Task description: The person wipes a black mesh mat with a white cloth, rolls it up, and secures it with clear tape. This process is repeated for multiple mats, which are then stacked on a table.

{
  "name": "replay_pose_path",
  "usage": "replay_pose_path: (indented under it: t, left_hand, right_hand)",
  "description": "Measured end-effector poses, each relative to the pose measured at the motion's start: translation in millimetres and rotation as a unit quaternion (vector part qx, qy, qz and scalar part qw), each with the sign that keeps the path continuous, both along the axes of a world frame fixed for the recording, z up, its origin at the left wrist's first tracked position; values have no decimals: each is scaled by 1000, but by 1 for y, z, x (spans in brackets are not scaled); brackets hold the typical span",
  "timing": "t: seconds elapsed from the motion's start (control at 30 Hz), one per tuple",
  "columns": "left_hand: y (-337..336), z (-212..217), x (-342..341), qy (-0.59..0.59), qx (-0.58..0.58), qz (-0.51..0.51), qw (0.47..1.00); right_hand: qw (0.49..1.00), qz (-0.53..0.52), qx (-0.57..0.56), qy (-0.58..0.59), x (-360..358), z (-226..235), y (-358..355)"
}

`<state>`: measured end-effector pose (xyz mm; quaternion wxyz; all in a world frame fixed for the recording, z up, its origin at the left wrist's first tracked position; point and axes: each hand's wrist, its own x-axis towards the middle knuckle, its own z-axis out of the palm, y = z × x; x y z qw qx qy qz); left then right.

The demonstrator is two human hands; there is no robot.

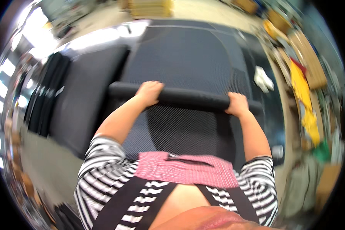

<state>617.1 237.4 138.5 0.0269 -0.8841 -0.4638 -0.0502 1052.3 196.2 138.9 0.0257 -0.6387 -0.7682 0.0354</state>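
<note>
A dark roll of mat material (193, 98) lies crosswise over the table in front of me. My left hand (149, 93) is closed around it left of its middle. Toward its right end, my right hand (238, 104) grips the same roll, fingers curled over the top. Beyond the roll a flat dark grey sheet (184, 55) spreads to the far part of the table. On the near side, a finely textured dark sheet (189, 126) runs toward my body. The undersides of both hands are hidden.
A stack of flat black sheets (90, 78) stands at the left, beside folded black pieces (46, 92). A crumpled white cloth (263, 79) and a small pale object (277, 151) rest on the table's right side. Cardboard (308, 61) and yellow material (303, 96) lie beyond the right edge.
</note>
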Motion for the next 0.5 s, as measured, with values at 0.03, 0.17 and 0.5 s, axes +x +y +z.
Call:
replay_pose_path:
  t: [0.03, 0.17, 0.5]
  left_hand:
    - [-36, -2, 7, -6, 2, -12, 1000]
    - [-171, 0, 6, 11, -42, 12, 999]
    - [-165, 38, 0, -36, -281, -52, 958]
  right_hand:
    - [999, 8, 37, 10, 9, -11, -38]
    - [998, 17, -9, 52, 11, -21, -165]
    - [981, 14, 5, 195, 17, -4, -213]
